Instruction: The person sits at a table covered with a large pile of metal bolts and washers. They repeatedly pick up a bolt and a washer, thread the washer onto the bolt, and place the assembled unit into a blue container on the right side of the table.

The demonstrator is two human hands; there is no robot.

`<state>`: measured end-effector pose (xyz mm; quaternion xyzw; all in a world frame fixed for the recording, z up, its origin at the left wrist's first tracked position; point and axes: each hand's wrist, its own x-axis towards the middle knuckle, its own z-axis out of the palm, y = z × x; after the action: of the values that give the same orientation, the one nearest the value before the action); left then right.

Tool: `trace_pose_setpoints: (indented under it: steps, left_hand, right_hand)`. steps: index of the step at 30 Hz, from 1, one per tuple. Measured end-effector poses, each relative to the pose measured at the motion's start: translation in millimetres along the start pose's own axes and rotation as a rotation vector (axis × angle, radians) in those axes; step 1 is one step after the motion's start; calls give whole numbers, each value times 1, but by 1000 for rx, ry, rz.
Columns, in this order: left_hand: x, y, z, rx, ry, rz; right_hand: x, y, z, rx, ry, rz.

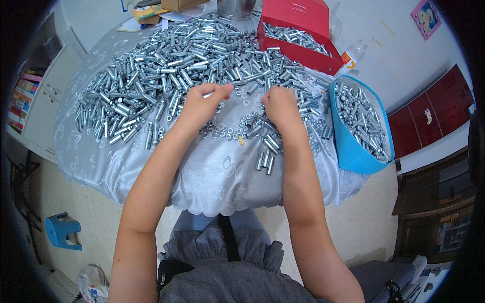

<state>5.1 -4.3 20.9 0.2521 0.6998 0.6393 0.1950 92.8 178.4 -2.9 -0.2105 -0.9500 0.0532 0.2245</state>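
Observation:
A large heap of silver metal sleeves and bolts (172,63), probably expansion anchors, covers the far part of the table. My left hand (201,105) is closed at the heap's near edge, thumb pointing right. A bit of silver metal shows among its fingers, too small to name. Across a narrow gap, my right hand (282,105) is also closed, its fingertips turned inward; what it pinches, if anything, is hidden. Loose nuts and washers (227,132) lie scattered between and below my hands. Several short metal sleeves (265,160) rest beside my right forearm.
The table wears a shiny silver cloth (212,177) with a scalloped edge. At right stands a blue fabric bin (337,136) full of metal parts. Behind are an open red box (303,56) holding more parts, a plastic bottle (354,53) and a metal bucket (236,9).

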Motion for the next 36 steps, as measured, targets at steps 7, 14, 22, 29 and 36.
trace_pose_setpoints:
  steps: [7,14,22,29,36]
  left_hand:
    - [-1,0,0,4,-3,-13]
    - [-3,1,0,-237,-117,-112]
    - [-8,12,-5,-420,-202,-229]
    - [-8,11,-6,-440,-216,-224]
    - [-10,15,-6,-420,-263,-246]
  right_hand:
    - [-1,-19,-17,412,-97,184]
    - [-1,-53,-33,1406,-295,118]
    - [0,-55,-36,1530,-320,88]
    - [0,-55,-34,1531,-369,56]
    - [-1,-57,-37,1558,-357,93]
